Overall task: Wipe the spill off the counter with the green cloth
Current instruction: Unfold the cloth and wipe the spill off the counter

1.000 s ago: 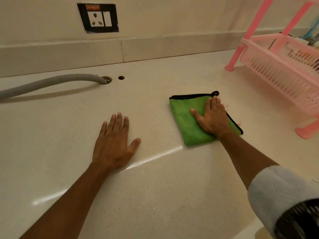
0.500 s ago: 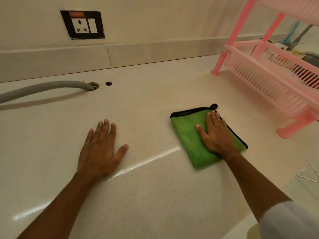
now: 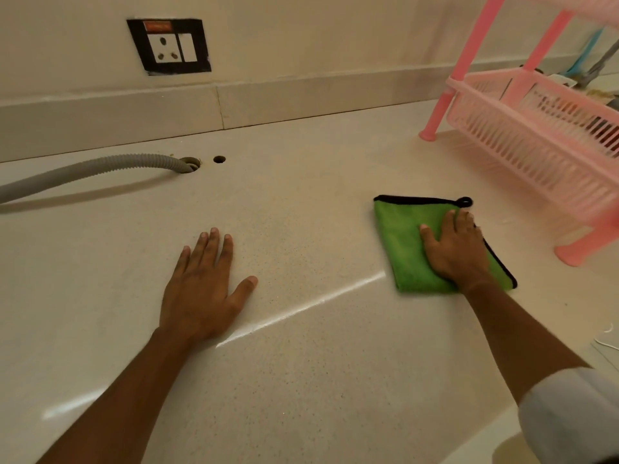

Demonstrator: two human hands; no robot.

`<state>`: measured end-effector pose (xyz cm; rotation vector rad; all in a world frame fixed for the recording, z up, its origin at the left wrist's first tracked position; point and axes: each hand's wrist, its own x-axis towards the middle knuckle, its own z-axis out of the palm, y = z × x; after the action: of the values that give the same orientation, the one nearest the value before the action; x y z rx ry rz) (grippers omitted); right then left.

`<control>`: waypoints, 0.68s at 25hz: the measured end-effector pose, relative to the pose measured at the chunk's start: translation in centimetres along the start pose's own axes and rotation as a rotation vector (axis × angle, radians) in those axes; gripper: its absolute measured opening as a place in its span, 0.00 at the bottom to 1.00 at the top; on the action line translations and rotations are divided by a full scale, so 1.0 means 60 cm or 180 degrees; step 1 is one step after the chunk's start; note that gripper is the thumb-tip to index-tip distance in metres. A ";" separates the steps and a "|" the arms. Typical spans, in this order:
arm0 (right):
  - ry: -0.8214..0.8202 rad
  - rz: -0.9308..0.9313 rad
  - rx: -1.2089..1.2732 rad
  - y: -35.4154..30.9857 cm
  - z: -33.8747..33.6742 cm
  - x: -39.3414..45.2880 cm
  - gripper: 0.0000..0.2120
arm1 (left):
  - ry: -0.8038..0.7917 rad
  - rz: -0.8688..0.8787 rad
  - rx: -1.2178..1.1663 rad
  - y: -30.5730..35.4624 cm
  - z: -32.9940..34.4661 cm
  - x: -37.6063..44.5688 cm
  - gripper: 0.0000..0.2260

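Observation:
A folded green cloth (image 3: 403, 242) with black trim lies flat on the pale speckled counter (image 3: 318, 363), right of centre. My right hand (image 3: 455, 251) presses down on the cloth's right half, palm flat, fingers together and pointing away from me. My left hand (image 3: 202, 289) rests flat on the bare counter to the left, fingers spread, holding nothing. No spill shows around the cloth; whatever lies under it is hidden.
A pink plastic rack (image 3: 542, 135) on legs stands at the right, one foot (image 3: 569, 254) close to the cloth. A grey corrugated hose (image 3: 87, 170) enters a counter hole at back left. A wall socket (image 3: 169, 45) sits above the backsplash.
My right hand has slid the cloth toward the pink rack, then slightly back and away from me. The camera view shifted. My left hand stayed flat on the counter.

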<state>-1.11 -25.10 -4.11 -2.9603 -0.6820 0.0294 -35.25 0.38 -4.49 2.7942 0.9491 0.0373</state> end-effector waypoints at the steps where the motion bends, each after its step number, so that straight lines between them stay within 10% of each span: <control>1: -0.0023 0.0164 0.0016 -0.005 -0.001 0.018 0.39 | 0.0007 -0.0013 0.0022 0.001 0.001 0.000 0.39; 12: -0.0268 -0.1357 0.0033 -0.093 0.006 -0.030 0.37 | -0.0012 0.0058 0.0019 -0.004 0.000 0.005 0.41; 17: 0.0089 -0.0257 -0.0041 -0.014 0.003 -0.019 0.36 | 0.0000 0.0024 0.0041 -0.003 0.002 0.000 0.39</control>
<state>-2.49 -24.84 -4.22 -2.9365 -0.8003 -0.0230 -35.34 0.51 -4.66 2.8097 0.9422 0.0325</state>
